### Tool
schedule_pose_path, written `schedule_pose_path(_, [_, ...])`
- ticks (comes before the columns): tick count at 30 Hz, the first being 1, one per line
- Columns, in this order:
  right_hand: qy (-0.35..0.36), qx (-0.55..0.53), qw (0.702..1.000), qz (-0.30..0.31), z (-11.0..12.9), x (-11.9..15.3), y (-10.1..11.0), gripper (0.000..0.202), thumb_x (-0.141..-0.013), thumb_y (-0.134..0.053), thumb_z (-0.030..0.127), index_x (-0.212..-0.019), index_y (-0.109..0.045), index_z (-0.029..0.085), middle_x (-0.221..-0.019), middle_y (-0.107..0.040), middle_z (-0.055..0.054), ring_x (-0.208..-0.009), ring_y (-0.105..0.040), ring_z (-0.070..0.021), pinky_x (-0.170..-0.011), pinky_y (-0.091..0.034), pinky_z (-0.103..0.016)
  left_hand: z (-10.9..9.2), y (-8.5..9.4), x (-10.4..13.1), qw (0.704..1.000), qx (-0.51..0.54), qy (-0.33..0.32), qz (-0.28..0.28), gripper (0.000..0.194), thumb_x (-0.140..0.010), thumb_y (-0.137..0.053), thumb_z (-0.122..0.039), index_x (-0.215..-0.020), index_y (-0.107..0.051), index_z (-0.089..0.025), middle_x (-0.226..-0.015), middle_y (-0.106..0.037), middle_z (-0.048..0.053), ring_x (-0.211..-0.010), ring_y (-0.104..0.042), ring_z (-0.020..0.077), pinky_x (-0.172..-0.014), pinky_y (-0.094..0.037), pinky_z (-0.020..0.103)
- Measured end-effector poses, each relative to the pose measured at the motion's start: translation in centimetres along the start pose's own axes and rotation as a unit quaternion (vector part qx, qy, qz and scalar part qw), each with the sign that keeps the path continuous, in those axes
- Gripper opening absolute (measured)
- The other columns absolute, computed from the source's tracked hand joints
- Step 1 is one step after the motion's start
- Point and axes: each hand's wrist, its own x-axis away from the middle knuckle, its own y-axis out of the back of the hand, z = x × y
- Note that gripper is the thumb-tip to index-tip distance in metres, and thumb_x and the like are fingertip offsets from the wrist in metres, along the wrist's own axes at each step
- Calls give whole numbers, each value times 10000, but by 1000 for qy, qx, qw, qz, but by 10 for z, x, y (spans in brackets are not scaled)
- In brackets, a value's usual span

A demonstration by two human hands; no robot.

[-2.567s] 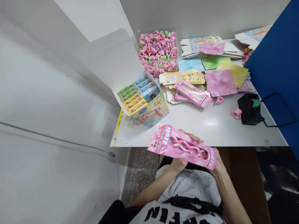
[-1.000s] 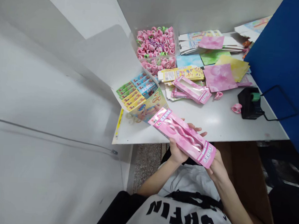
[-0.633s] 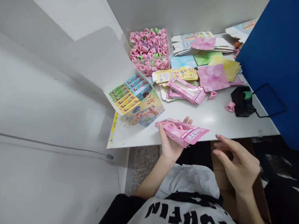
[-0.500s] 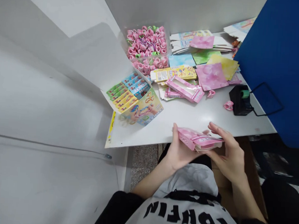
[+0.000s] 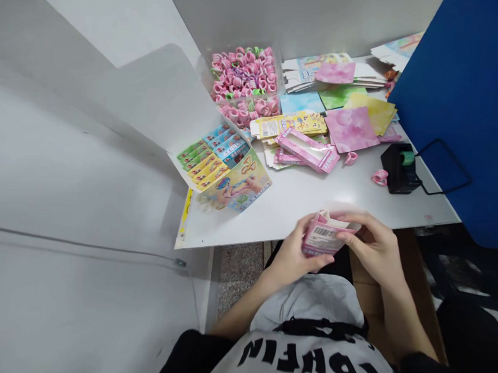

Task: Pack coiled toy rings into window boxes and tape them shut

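Over the table's front edge, a small pink box (image 5: 322, 241) stands between my hands, a barcode label facing me and its top end open with white flaps up. My left hand (image 5: 292, 254) is closed around its left side, thumb across the lower front. On the other side my right hand (image 5: 375, 246) pinches the upper right edge near the flaps. Another pink windowed box (image 5: 307, 149) lies on flat yellow cartons (image 5: 289, 123). Two pink striped rings, one ring (image 5: 350, 158) and a second ring (image 5: 380, 177), rest on the table.
A clear bin (image 5: 279, 82) full of pink and green rings is at the back. To the left stands a display box (image 5: 249, 189) with rows of coloured boxes. Coloured paper squares (image 5: 353, 128) lie right of centre, beside a black tape dispenser (image 5: 394, 169). A blue panel (image 5: 457, 108) bounds the right.
The pink box has been turned from lying tilted to upright, its barcode side now towards me. My right hand has gone from spread fingers to pinching the box's upper edge.
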Motion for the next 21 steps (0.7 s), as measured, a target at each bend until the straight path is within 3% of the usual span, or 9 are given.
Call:
schedule_pose_path(3, [-47,-33,998,10,-8,1,0,51,-924,-708,291,-961,-744,287,-1022,-723,-31,-999,-659,-203,-769,-529,-303,7,-5,1,988,-39,106,104,481,-830,-739,-432,-1231,-594,-208,-1116,-718,44,-1014,-672,214,-917,-511,323])
schedule_pose_path(7, [-67,-2,998,4,-15,3,2,143,-919,-704,338,-807,-742,259,-935,-664,-45,-980,-621,-217,-788,-512,-319,9,-6,5,972,-142,152,112,453,-830,-711,-448,-1212,-621,-221,-1013,-744,22,-900,-688,218,-858,-511,324])
schedule_pose_path(15, [-13,104,989,-103,-4,3,-4,190,-954,-646,344,-820,-746,253,-1009,-545,-59,-1006,-578,-227,-872,-505,-386,4,-1,10,964,-203,134,108,413,-837,-699,-449,-1191,-647,-242,-966,-767,38,-861,-711,242,-817,-522,326])
schedule_pose_path(21, [9,113,976,-186,4,2,2,177,-948,-661,312,-796,-718,243,-958,-520,-50,-968,-562,-219,-828,-488,-362,9,3,16,958,-256,66,113,413,-885,-689,-453,-1247,-662,-257,-970,-786,48,-861,-735,247,-814,-544,323])
